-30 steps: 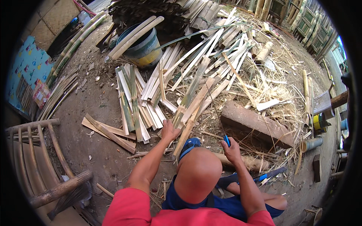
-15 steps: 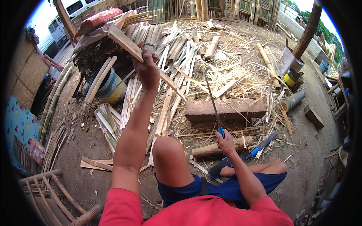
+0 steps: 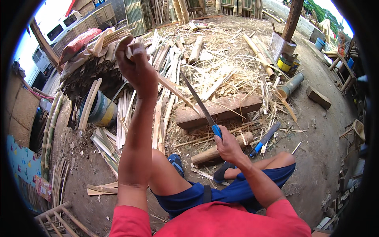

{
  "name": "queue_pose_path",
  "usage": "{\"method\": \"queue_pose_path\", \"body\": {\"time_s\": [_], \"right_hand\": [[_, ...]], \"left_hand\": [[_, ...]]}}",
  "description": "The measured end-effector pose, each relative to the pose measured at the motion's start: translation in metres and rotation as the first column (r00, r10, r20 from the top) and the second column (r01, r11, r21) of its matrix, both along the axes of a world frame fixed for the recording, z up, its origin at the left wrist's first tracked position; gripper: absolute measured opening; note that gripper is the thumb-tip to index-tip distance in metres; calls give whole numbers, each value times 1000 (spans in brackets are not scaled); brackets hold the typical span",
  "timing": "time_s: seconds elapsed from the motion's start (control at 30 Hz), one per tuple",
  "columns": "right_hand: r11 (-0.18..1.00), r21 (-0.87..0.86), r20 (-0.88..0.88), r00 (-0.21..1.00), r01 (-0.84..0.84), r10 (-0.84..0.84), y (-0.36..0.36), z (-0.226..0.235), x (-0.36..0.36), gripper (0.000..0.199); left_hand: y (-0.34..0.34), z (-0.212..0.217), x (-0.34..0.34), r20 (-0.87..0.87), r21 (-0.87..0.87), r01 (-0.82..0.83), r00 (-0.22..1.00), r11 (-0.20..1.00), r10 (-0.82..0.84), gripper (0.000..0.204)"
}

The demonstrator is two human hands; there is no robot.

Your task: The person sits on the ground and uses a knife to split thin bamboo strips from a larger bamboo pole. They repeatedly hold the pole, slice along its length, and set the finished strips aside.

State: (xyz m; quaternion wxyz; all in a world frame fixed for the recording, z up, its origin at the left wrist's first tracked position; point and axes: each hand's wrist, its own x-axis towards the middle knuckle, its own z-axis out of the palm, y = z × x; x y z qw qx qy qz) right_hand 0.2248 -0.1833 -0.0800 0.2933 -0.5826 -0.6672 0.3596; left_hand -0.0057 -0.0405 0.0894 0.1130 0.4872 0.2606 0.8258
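Note:
My left hand (image 3: 139,71) is raised and closed round the upper part of a split bamboo strip (image 3: 173,90). From the fist the strip slants down to the right, its lower end over or against the left part of a brown wooden block (image 3: 227,110); which of the two I cannot tell. In my right hand (image 3: 231,147) is the blue handle of a long knife (image 3: 199,102). The dark blade points up and to the left, crossing in front of the block, with its tip to the right of the strip. A round bamboo pole piece (image 3: 209,155) lies below the block.
A dark tool with a blue end (image 3: 265,138) lies right of my knees. Shavings (image 3: 215,75) and split strips (image 3: 125,112) cover the ground ahead. A bucket (image 3: 103,110) stands left, a bamboo tube (image 3: 291,85) lies right, and a wooden rack (image 3: 59,221) is at lower left.
My left hand has risen and shifted left, tilting the bamboo strip. The knife blade now leans further left, its tip nearer the strip. The whole view has shifted somewhat.

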Motion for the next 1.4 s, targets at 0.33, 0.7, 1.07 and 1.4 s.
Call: {"method": "queue_pose_path", "body": {"time_s": [0.33, 0.7, 1.07, 1.4], "right_hand": [[981, 169, 80, 993, -94, 82, 23, 71, -35, 31], [964, 265, -187, 982, 20, 31, 29, 65, -24, 27], [837, 544, -157, 987, 52, 42, 29, 51, -37, 29], [924, 383, -121, 990, -22, 74, 35, 21, -39, 25]], "left_hand": [[-32, -5, 41, -103, -34, -130, 987, 991, 126, 24], [-20, 0, 40, -95, -15, -80, 992, 997, 78, 22], [-24, 6, 61, -98, 5, -109, 989, 994, 109, 21], [-26, 2, 53, -91, 50, -118, 988, 992, 122, 24]]}}
